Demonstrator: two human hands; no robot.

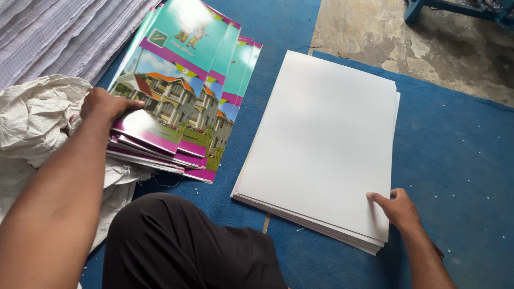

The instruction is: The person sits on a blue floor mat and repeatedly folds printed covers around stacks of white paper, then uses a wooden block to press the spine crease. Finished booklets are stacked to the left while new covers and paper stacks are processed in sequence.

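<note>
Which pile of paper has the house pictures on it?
The fanned pile of colourful covers under the left hand. The other pile, touched by the right hand, is plain white.

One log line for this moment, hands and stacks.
left hand: lifting printed covers | right hand: on white sheet stack corner | floor: blue mat

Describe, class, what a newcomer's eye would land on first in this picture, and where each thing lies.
The fanned stack of glossy covers, teal and magenta with a picture of houses, lies upper left on the blue mat; the left hand grips its near corner. At the centre sits a plain white stack of sheets, the right hand touching its near right corner. A crumpled white woven sack lies far left.
</note>
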